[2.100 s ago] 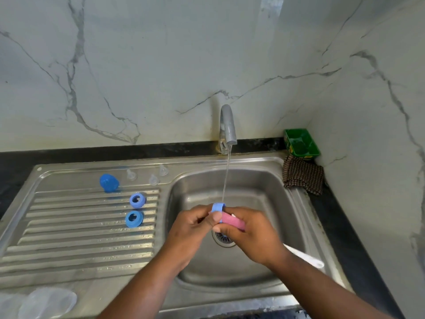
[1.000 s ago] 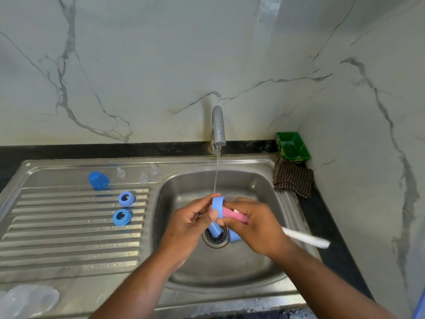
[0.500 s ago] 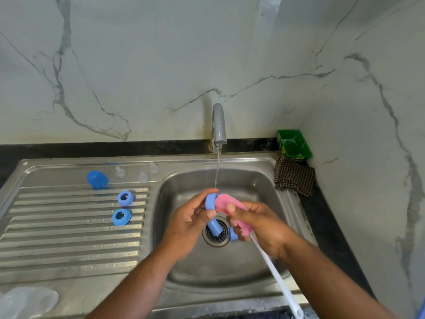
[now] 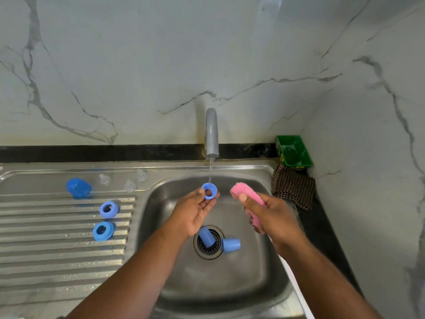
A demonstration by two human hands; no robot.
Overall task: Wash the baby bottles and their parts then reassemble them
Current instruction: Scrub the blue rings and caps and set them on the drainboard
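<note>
My left hand [image 4: 195,209] holds a blue bottle ring [image 4: 209,191] between thumb and fingers, under the thin stream from the tap [image 4: 211,134]. To its right, my right hand [image 4: 270,215] grips the pink sponge head of a bottle brush [image 4: 247,199]; the white handle [image 4: 296,291] runs down under my forearm. Two blue caps [image 4: 206,237] [image 4: 231,245] lie by the drain in the sink [image 4: 264,261]. On the drainboard [image 4: 57,249] sit two blue rings [image 4: 108,209] [image 4: 103,230], a blue cap [image 4: 78,187] and three clear teats [image 4: 130,185].
A green tub [image 4: 294,151] stands in the back right corner with a checked cloth [image 4: 293,188] in front of it. Marble walls close the back and the right side. A dark counter strip [image 4: 326,238] runs right of the sink.
My hands have parted: the brush head has come out of the ring and moved right, and the ring has gone up under the water stream.
</note>
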